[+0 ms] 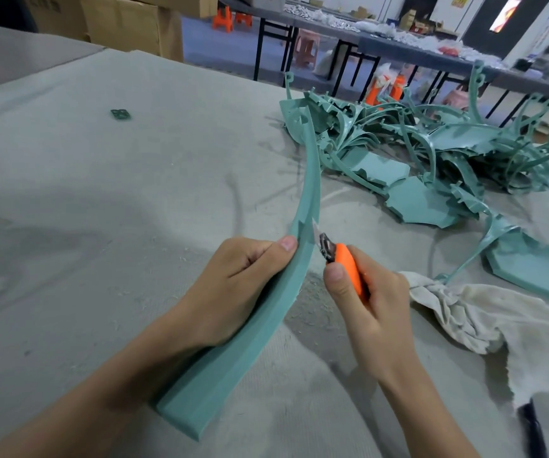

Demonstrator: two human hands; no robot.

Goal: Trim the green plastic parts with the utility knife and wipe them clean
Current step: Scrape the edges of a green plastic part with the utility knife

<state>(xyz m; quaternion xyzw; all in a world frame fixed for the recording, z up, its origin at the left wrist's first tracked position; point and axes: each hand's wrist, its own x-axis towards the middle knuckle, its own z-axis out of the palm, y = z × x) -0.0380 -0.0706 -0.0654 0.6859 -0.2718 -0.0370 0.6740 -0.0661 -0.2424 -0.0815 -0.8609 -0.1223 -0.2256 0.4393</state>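
**Knife at the curved green strip**

A grey-covered table [101, 226] is carrying a pile of green parts [431, 153] at its far right. A long curved green part [240, 355] is arching from the near edge toward that pile. A white rag [484, 319] is lying crumpled on the right. The left hand [233, 285] is gripping the curved part, its thumb along the top edge. The right hand [372, 302] is clenching the orange utility knife [349, 262], with the blade at the part's right edge.

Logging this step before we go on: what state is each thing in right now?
Curved green part: gripped, blade at its edge.
Knife: blade out, tip against the curved part.
Left hand: grips the curved part.
Right hand: grips the knife.
Rag: crumpled on the table, not in hand.
Pile of green parts: heaped loosely, untouched.
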